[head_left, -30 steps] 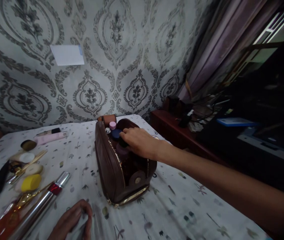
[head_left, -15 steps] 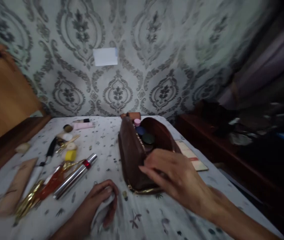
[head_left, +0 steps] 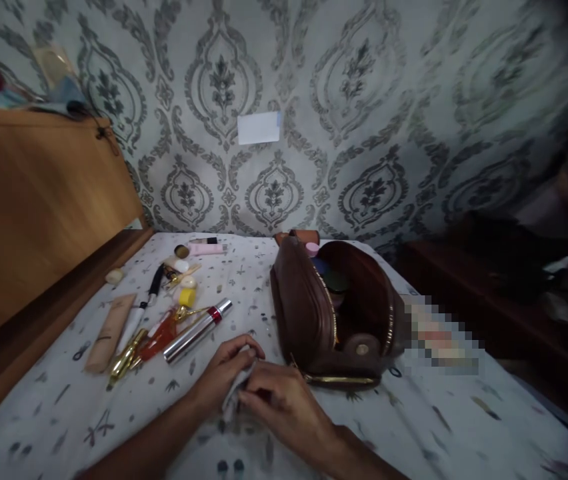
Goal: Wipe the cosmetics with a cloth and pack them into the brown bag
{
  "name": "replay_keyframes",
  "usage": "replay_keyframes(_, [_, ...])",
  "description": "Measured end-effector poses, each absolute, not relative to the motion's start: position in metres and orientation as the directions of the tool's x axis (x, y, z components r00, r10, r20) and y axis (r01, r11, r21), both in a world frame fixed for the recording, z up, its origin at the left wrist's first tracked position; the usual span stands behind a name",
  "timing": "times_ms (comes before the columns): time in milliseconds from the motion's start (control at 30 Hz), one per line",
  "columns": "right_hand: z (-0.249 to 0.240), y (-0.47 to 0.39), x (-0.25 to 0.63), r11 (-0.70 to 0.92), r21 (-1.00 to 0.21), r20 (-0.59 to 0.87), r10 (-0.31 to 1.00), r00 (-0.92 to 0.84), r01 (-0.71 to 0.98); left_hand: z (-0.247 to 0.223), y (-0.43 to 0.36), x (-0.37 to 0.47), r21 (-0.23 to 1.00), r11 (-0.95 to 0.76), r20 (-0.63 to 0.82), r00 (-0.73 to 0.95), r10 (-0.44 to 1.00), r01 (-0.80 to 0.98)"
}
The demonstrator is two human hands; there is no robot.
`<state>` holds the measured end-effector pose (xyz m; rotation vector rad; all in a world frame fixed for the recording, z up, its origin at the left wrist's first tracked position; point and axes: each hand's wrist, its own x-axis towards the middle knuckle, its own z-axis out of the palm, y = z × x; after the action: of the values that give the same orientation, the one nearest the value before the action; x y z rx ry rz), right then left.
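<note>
My left hand (head_left: 229, 365) is closed on a crumpled whitish cloth or tissue (head_left: 234, 390) low in the middle of the view. Close against it, my right hand (head_left: 287, 400) has its fingers curled in a pinch at the cloth's right side. What those fingers hold is hidden. Just beyond my right hand stands a brown makeup bag (head_left: 297, 293), unzipped and gaping. Inside it show a pink cap (head_left: 312, 249) and a dark round lid (head_left: 335, 281). A silver tube with a red band (head_left: 197, 331) lies left of my hands.
Left on the patterned cloth lie a beige tube (head_left: 110, 333), a gold tube (head_left: 128, 357), a yellow item (head_left: 187, 297), a pink tube (head_left: 207, 249) and other cosmetics. A wooden panel (head_left: 44, 213) borders the left. A brown case (head_left: 307, 237) sits behind the bag.
My right hand has left the bag's front opening and come down and left to meet my left hand at the cloth. The view has swung left, showing more of the wooden panel.
</note>
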<state>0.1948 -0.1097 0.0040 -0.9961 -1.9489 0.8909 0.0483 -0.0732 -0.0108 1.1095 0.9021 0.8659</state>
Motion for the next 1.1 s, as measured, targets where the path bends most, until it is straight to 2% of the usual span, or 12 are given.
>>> replay_keyframes(133, [-0.005,-0.093,0.172,0.204,-0.977,0.178,0.939,-0.294,0.06,-0.009,-0.062,0.037,1.0,0.001,-0.003,0.207,0.978,0.012])
replay_keyframes(267, [-0.022,-0.083,0.156,-0.03,-0.985,0.003,0.982,-0.189,-0.17,-0.004,-0.057,0.028,0.97,-0.135,0.111,0.125,0.986,0.201])
replay_keyframes(333, [-0.03,-0.082,0.153,-0.061,-0.973,-0.03,0.99,-0.14,-0.222,0.001,-0.056,0.024,0.923,-0.208,0.171,0.139,0.975,0.323])
replay_keyframes(433, [-0.036,-0.084,0.153,-0.073,-0.977,-0.046,0.99,-0.134,-0.2,0.015,-0.049,0.009,0.785,-0.299,0.257,0.155,0.954,0.543])
replay_keyframes(500, [-0.036,-0.086,0.154,-0.077,-0.982,-0.051,0.987,-0.152,-0.175,0.027,-0.041,-0.007,0.639,-0.273,0.279,0.114,0.954,0.719])
replay_keyframes(567, [-0.034,-0.088,0.155,-0.078,-0.983,-0.049,0.984,-0.173,-0.165,0.039,-0.031,-0.024,0.429,-0.153,0.286,0.027,0.958,0.89])
replay_keyframes(633, [-0.032,-0.089,0.155,-0.075,-0.984,-0.044,0.981,-0.189,-0.16,0.046,-0.022,-0.039,0.222,0.002,0.243,-0.057,0.968,0.975])
replay_keyframes(700, [-0.03,-0.09,0.155,-0.068,-0.986,-0.036,0.979,-0.202,-0.152,0.048,-0.013,-0.049,0.093,0.094,0.169,-0.109,0.98,0.991])
replay_keyframes(767, [-0.029,-0.09,0.155,-0.054,-0.988,-0.022,0.977,-0.213,-0.145,0.044,-0.006,-0.053,0.047,0.12,0.114,-0.124,0.986,0.992])
replay_keyframes(900, [-0.029,-0.091,0.157,-0.026,-0.991,0.005,0.974,-0.226,-0.131,0.031,0.003,-0.053,0.053,0.134,0.09,-0.138,0.986,0.99])
replay_keyframes(1100, [-0.03,-0.096,0.156,0.0,-0.991,0.033,0.969,-0.244,-0.133,0.034,-0.005,-0.055,0.122,0.115,0.163,-0.134,0.977,0.986])
